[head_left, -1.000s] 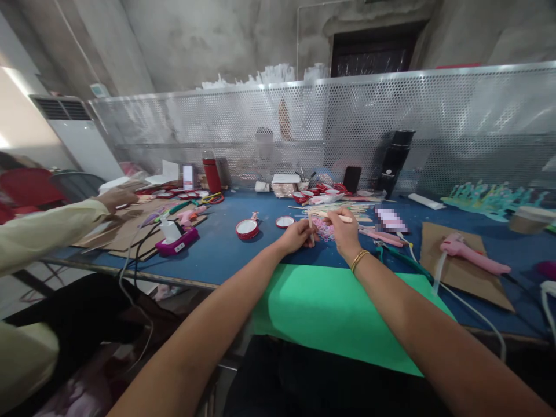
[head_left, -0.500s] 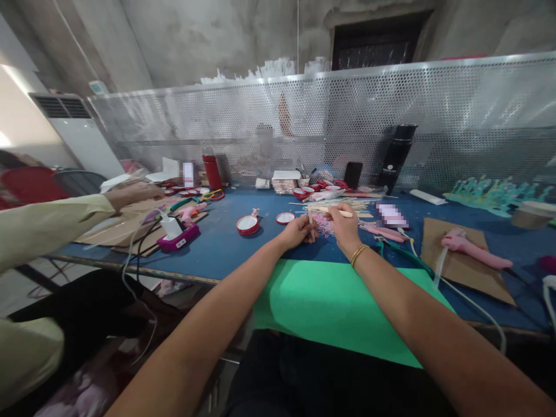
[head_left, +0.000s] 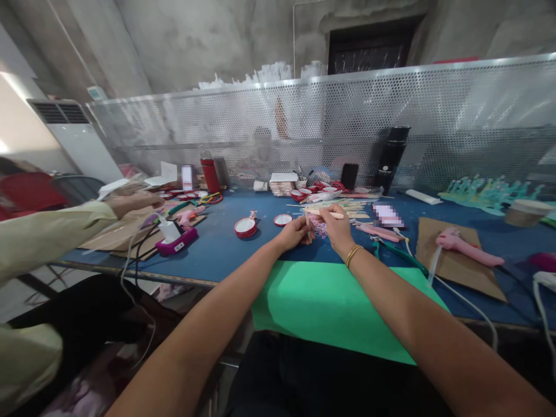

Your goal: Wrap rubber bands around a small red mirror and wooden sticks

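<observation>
My left hand (head_left: 297, 233) is closed around a thin, pale flat stick (head_left: 307, 221) standing roughly upright above the table. My right hand (head_left: 337, 230) pinches a pale, pen-like wooden stick (head_left: 333, 215), and its tip meets or overlaps the upper part of the flat one; I cannot tell whether they touch. Beneath and between the hands is a pile of small pink and lilac pieces (head_left: 320, 228), partly covered by my fingers. Behind it lie many thin pale strips (head_left: 354, 207). A green sheet (head_left: 330, 301) hangs over the table's front edge under my forearms.
Round red-rimmed tins (head_left: 245, 227) stand to the left on the blue table (head_left: 226, 243). At right, a pink glue gun (head_left: 464, 246) rests on cardboard (head_left: 428, 237), near pink-handled pliers (head_left: 382, 233). A co-worker's arm (head_left: 125, 205) reaches in at left near a purple power strip (head_left: 176, 242).
The view has shifted slightly. My right hand has come a little closer to my left, bringing the pen-like stick's tip to the flat stick. Both hands keep their hold.
</observation>
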`<action>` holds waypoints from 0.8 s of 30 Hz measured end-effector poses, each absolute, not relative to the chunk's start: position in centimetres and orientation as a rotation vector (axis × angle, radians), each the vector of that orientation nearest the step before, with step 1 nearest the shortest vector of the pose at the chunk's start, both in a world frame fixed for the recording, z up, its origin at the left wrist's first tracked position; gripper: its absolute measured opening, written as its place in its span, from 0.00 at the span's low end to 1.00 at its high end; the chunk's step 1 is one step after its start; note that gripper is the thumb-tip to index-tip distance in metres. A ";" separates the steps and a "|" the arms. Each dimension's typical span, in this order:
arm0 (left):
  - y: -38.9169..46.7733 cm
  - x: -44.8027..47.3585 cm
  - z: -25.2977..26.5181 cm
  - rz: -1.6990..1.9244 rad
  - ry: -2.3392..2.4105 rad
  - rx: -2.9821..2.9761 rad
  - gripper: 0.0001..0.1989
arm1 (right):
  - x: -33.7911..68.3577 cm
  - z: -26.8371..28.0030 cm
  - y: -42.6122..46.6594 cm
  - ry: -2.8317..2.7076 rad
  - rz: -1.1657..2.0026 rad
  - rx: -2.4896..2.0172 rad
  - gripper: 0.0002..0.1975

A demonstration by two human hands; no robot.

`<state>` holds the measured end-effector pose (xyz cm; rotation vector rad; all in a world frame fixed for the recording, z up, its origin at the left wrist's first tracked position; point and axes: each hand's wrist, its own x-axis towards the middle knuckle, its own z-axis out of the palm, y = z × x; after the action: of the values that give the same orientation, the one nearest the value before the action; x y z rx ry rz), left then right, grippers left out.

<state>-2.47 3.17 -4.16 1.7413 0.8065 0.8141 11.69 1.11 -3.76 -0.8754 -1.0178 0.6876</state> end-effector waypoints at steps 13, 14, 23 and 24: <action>3.9 -2.6 -4.9 0.814 0.777 1.749 0.16 | 11.4 -3.9 1.1 -1.019 0.731 -0.873 0.07; 3.9 -2.6 -4.9 0.812 0.776 1.752 0.16 | 11.4 -3.9 1.1 -1.023 0.733 -0.870 0.07; 4.0 -2.7 -4.9 0.816 0.763 1.775 0.13 | 12.0 -3.9 1.6 -0.919 0.710 -0.885 0.07; 4.0 -2.7 -5.0 0.817 0.761 1.774 0.13 | 12.0 -3.8 1.5 -0.920 0.724 -0.875 0.07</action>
<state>-2.74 3.97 -4.98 1.7740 0.7606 0.8166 11.99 1.50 -3.81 -0.8752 -0.9199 0.7236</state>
